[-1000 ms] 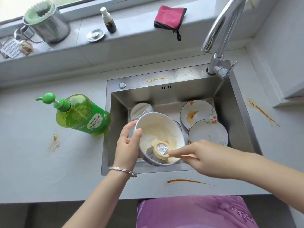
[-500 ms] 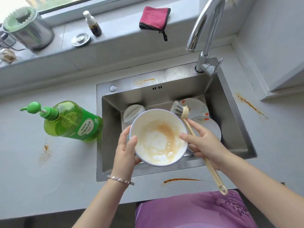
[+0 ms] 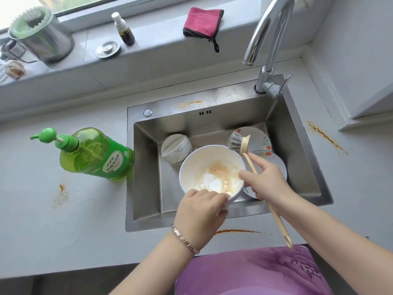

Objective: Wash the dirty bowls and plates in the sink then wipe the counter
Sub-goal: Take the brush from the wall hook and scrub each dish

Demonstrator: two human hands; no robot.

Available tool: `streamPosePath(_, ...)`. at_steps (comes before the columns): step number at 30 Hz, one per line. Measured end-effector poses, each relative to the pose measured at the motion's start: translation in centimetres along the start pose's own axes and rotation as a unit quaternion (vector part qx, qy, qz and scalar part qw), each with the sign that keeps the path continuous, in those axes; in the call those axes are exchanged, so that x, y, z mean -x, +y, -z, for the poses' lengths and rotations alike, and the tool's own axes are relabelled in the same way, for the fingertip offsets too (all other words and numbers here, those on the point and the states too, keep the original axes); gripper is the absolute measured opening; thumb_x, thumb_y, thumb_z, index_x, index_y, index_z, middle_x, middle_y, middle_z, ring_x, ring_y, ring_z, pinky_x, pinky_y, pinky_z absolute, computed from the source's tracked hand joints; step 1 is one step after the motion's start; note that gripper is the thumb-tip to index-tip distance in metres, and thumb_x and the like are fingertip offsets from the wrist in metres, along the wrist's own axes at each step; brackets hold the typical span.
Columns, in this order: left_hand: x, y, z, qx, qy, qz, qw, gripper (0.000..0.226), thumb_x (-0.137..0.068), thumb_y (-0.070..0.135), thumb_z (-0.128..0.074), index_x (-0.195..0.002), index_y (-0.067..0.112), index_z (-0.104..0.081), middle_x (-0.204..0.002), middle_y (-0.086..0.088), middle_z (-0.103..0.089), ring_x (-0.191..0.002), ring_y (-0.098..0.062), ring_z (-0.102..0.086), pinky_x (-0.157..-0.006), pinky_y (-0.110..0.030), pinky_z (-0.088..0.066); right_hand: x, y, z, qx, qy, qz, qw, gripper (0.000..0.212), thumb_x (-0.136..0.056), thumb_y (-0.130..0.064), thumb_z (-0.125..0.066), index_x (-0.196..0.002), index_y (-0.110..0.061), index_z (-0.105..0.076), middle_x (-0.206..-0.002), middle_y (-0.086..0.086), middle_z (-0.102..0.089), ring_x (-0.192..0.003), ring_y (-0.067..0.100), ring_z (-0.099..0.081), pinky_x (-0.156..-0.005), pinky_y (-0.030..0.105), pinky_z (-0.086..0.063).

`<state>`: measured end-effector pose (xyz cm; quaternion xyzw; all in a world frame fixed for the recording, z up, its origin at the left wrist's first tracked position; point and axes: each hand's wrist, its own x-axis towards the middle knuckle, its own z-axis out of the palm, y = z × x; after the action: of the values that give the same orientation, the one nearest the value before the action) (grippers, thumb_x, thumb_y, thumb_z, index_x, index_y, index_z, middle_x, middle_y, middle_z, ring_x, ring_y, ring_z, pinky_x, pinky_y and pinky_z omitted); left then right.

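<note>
— How far along is the washing?

— Early, I'd judge. In the head view the left hand [image 3: 200, 207] has its fingers [image 3: 212, 195] curled over the near rim of the white bowl [image 3: 214, 160]. The bowl is held tilted above the sink [image 3: 148, 167], with orange sauce and suds pooling in its glossy inside.

— And the brush [image 3: 237, 141]?

— The right hand [image 3: 265, 182] wraps its pale handle, forefinger laid along it. The grey bristles sit just beyond the bowl's far rim; whether they touch it, I can't tell.

— What's left?

— Two flowered plates [image 3: 258, 137] and a small tipped-over bowl [image 3: 175, 149] wait in the brushed-steel basin. The matt grey bench [image 3: 63, 231] has orange streaks [image 3: 238, 231], and the folded red cloth [image 3: 202, 22] sits on the sill, so wiping looks unstarted.
</note>
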<state>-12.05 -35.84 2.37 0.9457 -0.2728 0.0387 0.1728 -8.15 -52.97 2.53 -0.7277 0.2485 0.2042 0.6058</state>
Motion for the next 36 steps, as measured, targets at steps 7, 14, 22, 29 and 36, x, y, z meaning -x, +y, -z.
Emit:
streamPosePath(7,-0.7,-0.7,2.2,0.161,0.021,0.169,0.972,0.009,-0.071,0.03,-0.061,-0.079,0.026,-0.058,-0.06,0.012,-0.06,-0.06,-0.003,-0.056,-0.052,-0.017,-0.04,0.9,-2.4,1.0,-0.07,-0.06,-0.008,0.996,0.054,-0.087,-0.028,-0.062,-0.137,-0.035,-0.04,-0.082,0.018,-0.072,-0.032,0.005,-0.026,-0.034,0.016,-0.025)
streamPosePath(14,-1.1,-2.2,4.6,0.453,0.061,0.364,0.812,0.032,-0.058,0.017,-0.07,-0.086,0.031,-0.064,-0.071,0.019,-0.07,-0.065,0.002,-0.063,-0.063,-0.014,-0.051,2.9,-1.0,2.4,0.105,-0.074,0.162,0.978,0.038,-0.097,-0.028,-0.043,-0.129,-0.047,-0.046,-0.059,-0.006,-0.059,-0.055,0.008,-0.05,-0.059,0.014,-0.043)
streamPosePath(22,-1.5,-2.7,6.3,0.461,0.051,0.336,0.82,0.04,-0.058,0.016,-0.072,-0.091,0.036,-0.065,-0.085,0.009,-0.074,-0.084,-0.011,-0.069,-0.073,-0.028,-0.056,4.8,-2.5,1.5,0.34,-0.101,0.312,0.881,0.042,-0.095,-0.028,-0.043,-0.122,-0.06,-0.045,-0.052,-0.013,-0.048,-0.052,0.004,-0.044,-0.046,0.017,-0.03)
streamPosePath(29,-1.9,-2.4,7.7,0.497,0.027,0.288,0.818,0.045,-0.052,0.033,-0.072,-0.097,0.032,-0.066,-0.087,0.006,-0.074,-0.08,-0.008,-0.069,-0.069,-0.024,-0.056,6.2,-3.6,2.1,0.297,-0.14,0.327,0.886,0.038,-0.094,-0.031,-0.041,-0.12,-0.059,-0.045,-0.047,-0.009,-0.048,-0.046,0.013,-0.04,-0.045,0.018,-0.029)
streamPosePath(36,-2.1,-2.5,7.5,0.504,0.018,0.297,0.811,0.048,-0.048,0.03,-0.074,-0.095,0.03,-0.065,-0.086,0.008,-0.074,-0.082,-0.008,-0.069,-0.074,-0.026,-0.057,3.3,-4.1,2.6,0.277,-0.11,0.286,0.911,0.041,-0.095,-0.028,-0.044,-0.108,-0.067,-0.046,-0.078,-0.003,-0.071,-0.073,0.011,-0.064,-0.069,0.023,-0.051)
